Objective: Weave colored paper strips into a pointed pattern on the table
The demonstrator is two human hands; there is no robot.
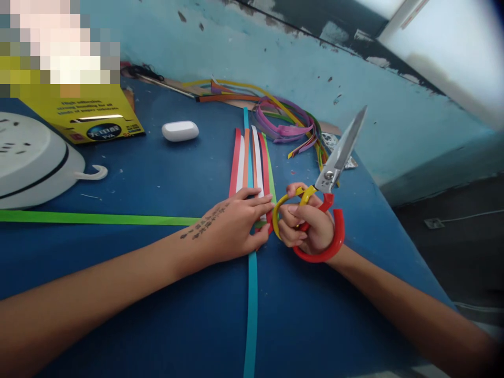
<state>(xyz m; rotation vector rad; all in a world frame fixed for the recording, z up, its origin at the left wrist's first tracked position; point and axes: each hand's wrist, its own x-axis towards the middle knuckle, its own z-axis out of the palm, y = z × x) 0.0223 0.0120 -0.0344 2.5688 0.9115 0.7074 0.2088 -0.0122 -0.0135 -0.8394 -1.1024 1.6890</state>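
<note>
My left hand (242, 223) lies over a bundle of narrow coloured paper strips, its fingers stretched out and pressing on them. Red, white (257, 157), orange and light green strips fan out beyond my fingers. A long blue strip (252, 304) runs under the hand toward me, and a green strip (98, 218) stretches off to the left. Just right of it, my right hand (309, 218) is wrapped through the handles of a pair of scissors (343, 142), one handle yellow and one red. The blades point up and away, closed together. My palm hides where the strips cross.
A white earbud case (180, 131) sits on the blue table (165, 325). Behind it is a yellow box (102, 113); a white device with a hook (39, 163) stands at left. Curled paper strips (285, 123) lie by the wall. The table's edge slants down the right.
</note>
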